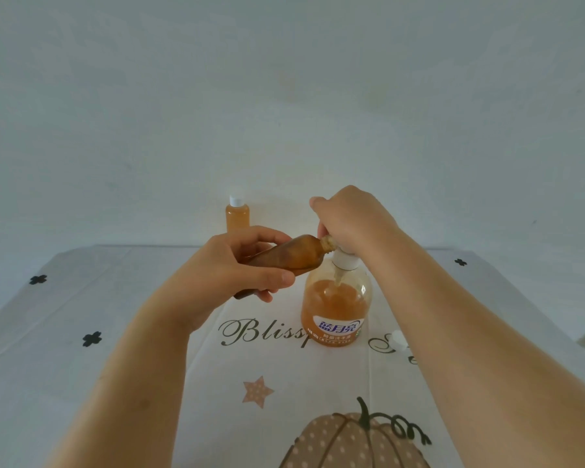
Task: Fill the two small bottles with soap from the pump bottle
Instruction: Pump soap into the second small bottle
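Here, left hand point(230, 265) gripping tilted small bottle point(284, 256), mouth at pump bottle point(335, 305) spout, right hand point(352, 221) fingers clasping the pump head.

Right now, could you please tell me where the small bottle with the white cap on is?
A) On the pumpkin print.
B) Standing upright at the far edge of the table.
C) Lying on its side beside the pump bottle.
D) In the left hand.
B: the capped small bottle stands upright at the far edge of the table, apart from both hands; the left hand holds the uncapped bottle tilted at the pump bottle.
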Demonstrator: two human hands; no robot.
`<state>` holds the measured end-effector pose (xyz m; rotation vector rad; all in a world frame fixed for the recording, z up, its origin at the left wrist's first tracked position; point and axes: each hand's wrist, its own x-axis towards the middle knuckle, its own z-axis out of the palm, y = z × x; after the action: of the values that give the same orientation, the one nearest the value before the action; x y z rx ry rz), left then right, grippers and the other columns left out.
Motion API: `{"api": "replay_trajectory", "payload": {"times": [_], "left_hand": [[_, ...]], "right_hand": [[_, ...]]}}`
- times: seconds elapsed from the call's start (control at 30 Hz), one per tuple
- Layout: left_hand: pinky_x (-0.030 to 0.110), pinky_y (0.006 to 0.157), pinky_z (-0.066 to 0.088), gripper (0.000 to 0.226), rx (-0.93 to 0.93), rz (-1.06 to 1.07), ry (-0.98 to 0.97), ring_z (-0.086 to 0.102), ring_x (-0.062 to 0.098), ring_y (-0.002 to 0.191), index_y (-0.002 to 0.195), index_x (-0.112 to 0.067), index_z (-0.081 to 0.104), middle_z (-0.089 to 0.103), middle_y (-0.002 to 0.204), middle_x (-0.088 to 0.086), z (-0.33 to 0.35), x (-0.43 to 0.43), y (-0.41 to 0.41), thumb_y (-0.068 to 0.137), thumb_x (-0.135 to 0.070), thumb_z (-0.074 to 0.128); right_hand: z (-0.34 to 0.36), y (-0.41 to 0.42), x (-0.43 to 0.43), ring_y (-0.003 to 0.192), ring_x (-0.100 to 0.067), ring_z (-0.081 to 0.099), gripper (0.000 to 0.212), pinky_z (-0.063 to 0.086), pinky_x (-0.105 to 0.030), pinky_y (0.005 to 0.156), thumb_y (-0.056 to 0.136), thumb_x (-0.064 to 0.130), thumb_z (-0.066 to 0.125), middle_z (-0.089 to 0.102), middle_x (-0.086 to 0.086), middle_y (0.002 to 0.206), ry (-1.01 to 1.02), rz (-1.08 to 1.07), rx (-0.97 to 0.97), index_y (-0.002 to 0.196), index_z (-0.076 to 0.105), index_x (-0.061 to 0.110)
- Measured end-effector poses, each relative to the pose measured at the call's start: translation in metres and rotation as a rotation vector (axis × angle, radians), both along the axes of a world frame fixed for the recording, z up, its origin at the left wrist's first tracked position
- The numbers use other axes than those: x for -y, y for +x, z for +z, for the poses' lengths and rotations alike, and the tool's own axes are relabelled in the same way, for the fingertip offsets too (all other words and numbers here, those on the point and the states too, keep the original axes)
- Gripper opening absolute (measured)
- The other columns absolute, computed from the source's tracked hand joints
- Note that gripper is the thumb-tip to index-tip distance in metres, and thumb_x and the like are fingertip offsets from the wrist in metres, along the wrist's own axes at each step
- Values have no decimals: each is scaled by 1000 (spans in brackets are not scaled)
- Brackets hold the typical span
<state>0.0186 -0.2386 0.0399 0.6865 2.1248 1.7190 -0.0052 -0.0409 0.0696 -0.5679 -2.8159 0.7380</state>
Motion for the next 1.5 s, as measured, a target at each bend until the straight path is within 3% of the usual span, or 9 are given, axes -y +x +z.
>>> {"api": "replay_trajectory", "payload": {"times": [0.27,0.43,0.67,0.87,1.0,1.17,1.37,1.5], "left_hand": [[31,72,50,38,-5,4,-5,66,17,68,105,-25,71,73,89,6,0,-1,1,72,-8,81],[18,61,51,42,1,-4,43,66,15,66,103,-23,72,73,85,3,2,-1,2,63,-16,82],[17,61,51,43,-4,-1,81,66,16,66,100,-24,73,73,87,4,4,-2,4,58,-19,85],[26,68,54,39,-11,-7,70,66,17,69,99,-29,73,73,90,4,2,-2,3,61,-20,81],[30,71,51,46,-19,-28,18,66,17,70,108,-27,71,73,86,1,1,-1,1,64,-20,83],[28,70,48,51,-4,-43,-42,67,15,69,108,-26,72,72,78,-2,0,0,0,59,-23,88],[34,73,48,41,-2,-45,-17,66,17,70,104,-27,74,72,80,2,-3,0,-2,64,-24,79],[25,69,52,46,-17,-53,-13,67,16,71,106,-26,73,72,80,2,0,2,0,62,-27,87]], "right_hand": [[1,3,-1,65,-20,58,42,43,-30,61,98,37,43,69,-4,81,-22,9,-29,92,74,10],[8,4,2,62,-19,57,40,41,-28,57,98,35,43,68,-2,77,20,-4,-14,92,75,11],[18,6,5,67,-20,61,48,45,-30,62,101,41,37,68,-3,78,128,-2,-9,89,74,13],[17,4,4,69,-21,61,42,44,-31,63,98,39,42,68,-3,79,63,8,36,91,74,13],[15,2,3,73,-21,62,42,47,-33,69,98,40,42,68,-3,81,46,29,46,92,74,13],[6,0,2,73,-20,61,44,46,-33,69,98,44,41,68,-3,84,65,52,75,92,73,14],[4,0,2,73,-21,61,44,47,-34,71,97,44,42,67,-3,82,51,50,71,91,73,14],[4,0,2,73,-20,61,43,45,-33,68,97,44,43,66,-2,82,58,46,56,91,74,14]]}}
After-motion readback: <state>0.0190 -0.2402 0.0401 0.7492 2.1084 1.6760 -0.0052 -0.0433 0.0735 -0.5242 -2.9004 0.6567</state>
